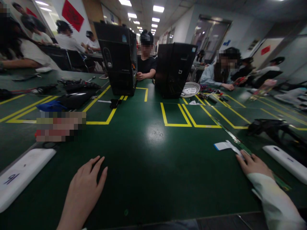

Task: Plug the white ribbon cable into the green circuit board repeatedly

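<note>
The green table (pixel 144 179) looks smooth and semi-glossy, catching a blurred glare. Both black computer towers (pixel 115 57) have a dark, plastic-looking finish with a faint sheen. Smooth white plastic forms the flat case (pixel 26 175) at the left. The round basket (pixel 190 89) is white, perforated plastic, and the light sleeve (pixel 273 198) is soft cloth.

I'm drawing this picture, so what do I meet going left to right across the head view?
Long white case, left hand, the black computer tower on the right, white strip with a blue end, second white case.
</note>
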Action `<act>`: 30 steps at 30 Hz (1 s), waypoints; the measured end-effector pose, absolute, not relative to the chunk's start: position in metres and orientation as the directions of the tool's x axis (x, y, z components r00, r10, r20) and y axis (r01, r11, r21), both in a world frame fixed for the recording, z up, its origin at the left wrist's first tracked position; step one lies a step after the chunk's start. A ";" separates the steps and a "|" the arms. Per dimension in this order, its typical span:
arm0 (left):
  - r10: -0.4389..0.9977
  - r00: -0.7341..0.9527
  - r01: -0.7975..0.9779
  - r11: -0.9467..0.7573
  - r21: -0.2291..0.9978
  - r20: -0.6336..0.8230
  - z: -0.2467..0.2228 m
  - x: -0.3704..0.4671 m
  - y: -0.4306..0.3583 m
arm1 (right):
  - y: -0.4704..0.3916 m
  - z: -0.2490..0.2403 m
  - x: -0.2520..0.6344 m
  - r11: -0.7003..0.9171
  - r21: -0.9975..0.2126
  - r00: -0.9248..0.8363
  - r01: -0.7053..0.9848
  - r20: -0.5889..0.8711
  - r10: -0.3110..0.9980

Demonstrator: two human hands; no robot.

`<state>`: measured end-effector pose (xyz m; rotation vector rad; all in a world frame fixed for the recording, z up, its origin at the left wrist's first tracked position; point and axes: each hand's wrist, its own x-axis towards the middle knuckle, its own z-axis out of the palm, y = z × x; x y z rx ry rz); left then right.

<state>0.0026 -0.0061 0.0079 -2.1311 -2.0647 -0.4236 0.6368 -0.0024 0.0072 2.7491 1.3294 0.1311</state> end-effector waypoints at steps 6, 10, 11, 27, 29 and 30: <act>0.957 0.029 0.995 -0.057 0.088 0.290 0.003 -0.001 -0.007 | 0.013 0.022 0.640 -0.682 -0.082 0.684 0.727 -0.001 0.729; 0.950 0.049 0.994 -0.077 0.079 0.309 0.003 -0.002 -0.006 | 0.014 0.015 0.651 -0.663 -0.139 0.671 0.736 0.016 0.741; 0.947 0.050 0.994 -0.078 0.077 0.317 0.004 -0.001 -0.006 | 0.015 0.012 0.655 -0.652 -0.146 0.662 0.744 0.028 0.749; 0.945 0.035 0.993 -0.071 0.099 0.325 0.005 0.003 -0.008 | 0.028 -0.019 0.623 -0.153 -0.060 0.164 0.986 0.400 0.902; 0.948 0.031 0.993 -0.065 0.099 0.318 0.005 0.004 -0.008 | 0.036 -0.017 0.595 -0.010 -0.078 0.041 0.997 0.409 0.911; 0.949 0.028 0.993 -0.062 0.100 0.315 0.006 0.004 -0.008 | 0.039 -0.014 0.579 0.068 -0.086 -0.027 0.994 0.404 0.914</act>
